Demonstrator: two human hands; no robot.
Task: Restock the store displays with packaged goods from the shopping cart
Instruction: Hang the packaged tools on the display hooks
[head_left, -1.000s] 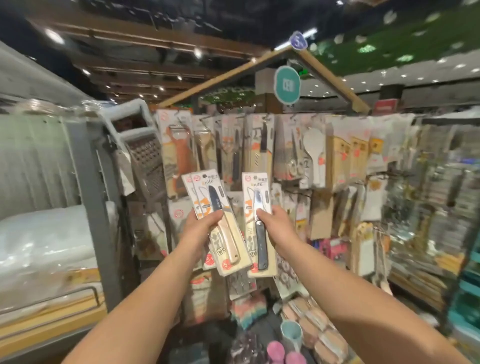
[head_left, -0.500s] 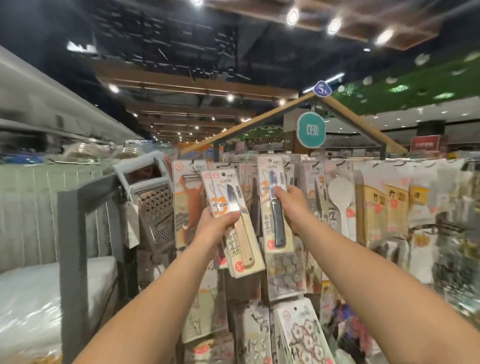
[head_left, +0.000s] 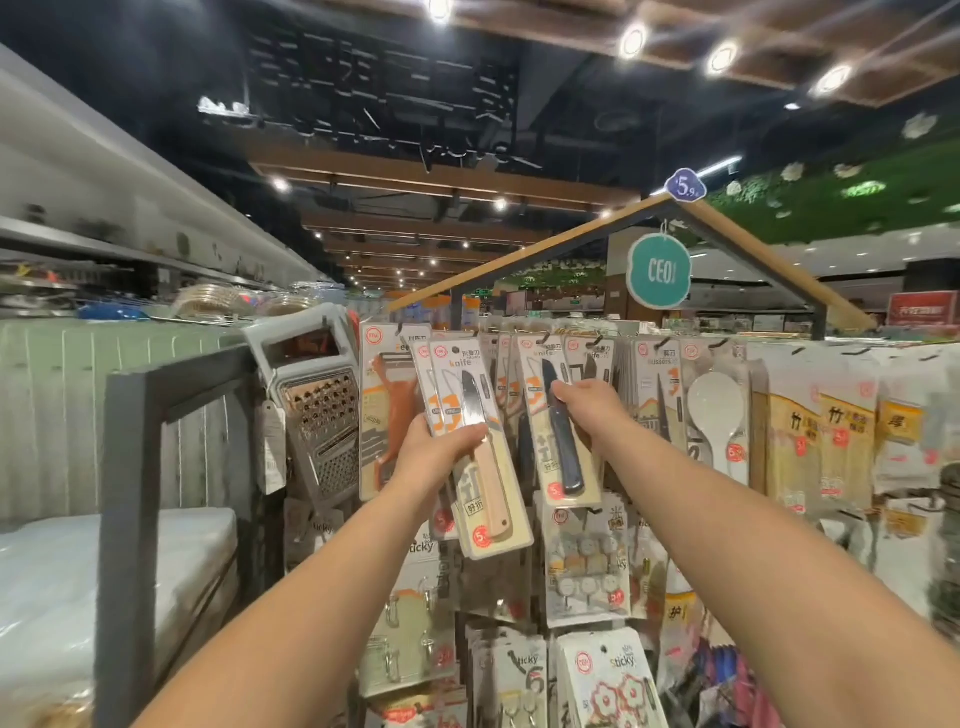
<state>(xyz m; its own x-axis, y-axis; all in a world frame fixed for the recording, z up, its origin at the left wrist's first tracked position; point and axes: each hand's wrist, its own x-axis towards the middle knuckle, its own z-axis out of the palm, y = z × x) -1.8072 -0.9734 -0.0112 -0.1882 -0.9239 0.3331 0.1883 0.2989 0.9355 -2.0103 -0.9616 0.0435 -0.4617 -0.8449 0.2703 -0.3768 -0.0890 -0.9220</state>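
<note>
Beige-handled knife pack (head_left: 485, 462), dark-blue-handled knife pack (head_left: 563, 441), teal round sign (head_left: 658, 271).

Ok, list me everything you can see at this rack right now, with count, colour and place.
knife pack, pale handle: at least two stacked, white-orange cards, in left hand, in front of rack
knife pack, dark handle: one, white-orange card, in right hand, up at top hooks
grater: one, metal with white handle, hanging at rack's left end
peeler pack: one, orange peeler, top row behind the left hand's packs
scissors pack: a stack, count unclear, top row right of right hand
white spoon: one, top row
sticky hook packs: several, lower rows
round sign: one, teal, hanging under the wooden roof frame
left hand: gripping packs
right hand: gripping pack
</note>
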